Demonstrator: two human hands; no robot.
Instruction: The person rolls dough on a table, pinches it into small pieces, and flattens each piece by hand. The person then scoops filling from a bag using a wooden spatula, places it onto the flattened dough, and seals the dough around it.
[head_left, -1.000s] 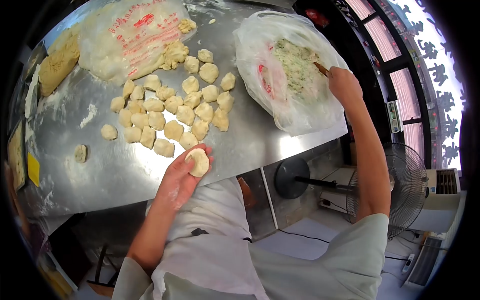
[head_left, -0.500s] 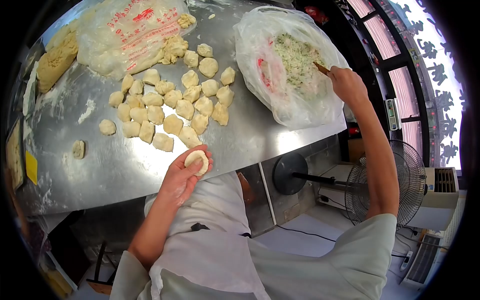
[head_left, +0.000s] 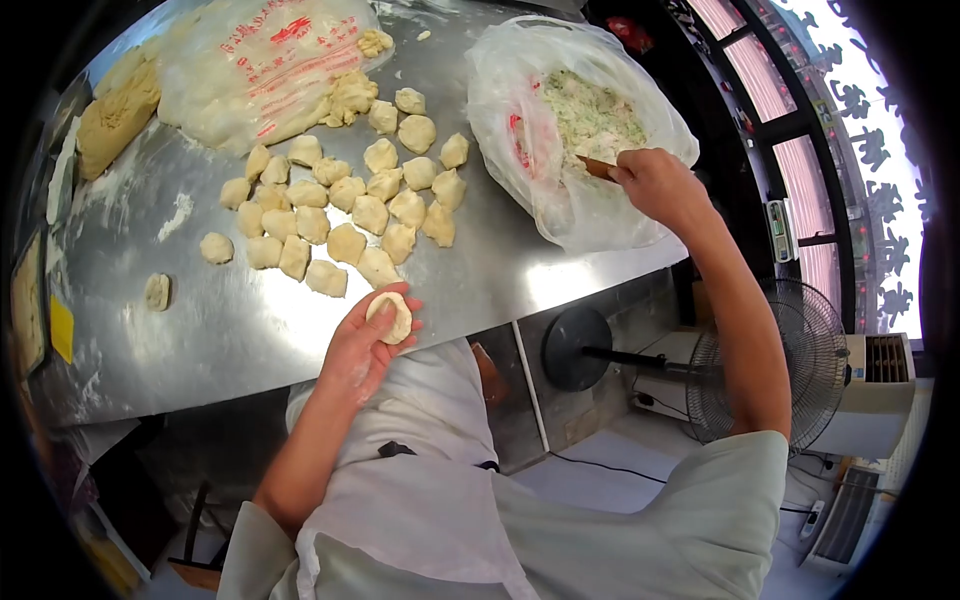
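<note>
My left hand [head_left: 370, 338] holds a flattened round of dough [head_left: 391, 317] at the table's front edge, thumb pressed on its inner face. Over at the right, my right hand [head_left: 664, 186] grips a flat brown spatula [head_left: 597, 167], whose tip touches the chopped filling. That filling [head_left: 590, 115], pale with green bits, lies in a large clear plastic bag [head_left: 510, 75] spread wide; any bowl beneath is hidden. Just beyond my left hand sit several dough pieces [head_left: 346, 244] in a loose cluster, the nearest [head_left: 378, 267] close to my fingertips.
A plastic bag with red print [head_left: 270, 60] covers more dough at the back left, beside a tan dough mass [head_left: 118, 115]. One shaped piece [head_left: 157, 292] lies apart on the steel table [head_left: 200, 345]. Below the table's right end stands a fan [head_left: 770, 365].
My right hand has moved left and slightly down, drawing the spatula across the filling toward the near side of the bag. The dough round in my left hand now faces up more.
</note>
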